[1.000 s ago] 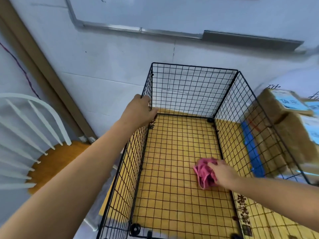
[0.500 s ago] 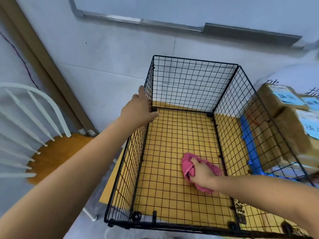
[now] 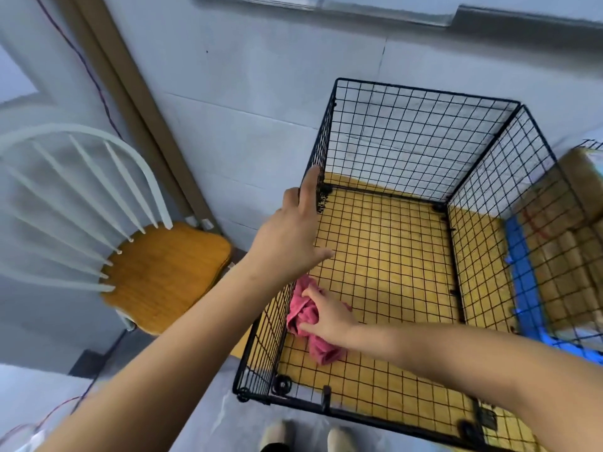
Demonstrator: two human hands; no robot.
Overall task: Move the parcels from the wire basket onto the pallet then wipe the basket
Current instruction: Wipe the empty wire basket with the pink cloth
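Observation:
The black wire basket (image 3: 421, 93) stands on a yellow floor mat against the wall, with no parcels inside. My right hand (image 3: 331, 318) reaches into it and grips a bunched pink cloth (image 3: 305, 316) on the basket floor, close to the left wall. My left hand (image 3: 290, 238) is at the top rim of that left wall, fingers straight, the index finger pointing up along the wire. Brown parcels (image 3: 561, 256) sit outside the right wall on a blue pallet (image 3: 522, 275), seen through the mesh.
A chair with a wooden seat (image 3: 163, 272) and white spindle back stands left of the basket. A brown strip and a thin cable run down the wall behind it. My shoes (image 3: 277, 433) are just in front of the basket's near edge.
My right hand has dragged the pink cloth across the basket floor from the right wall to the left wall. My left hand has loosened from the rim, its fingers now straight.

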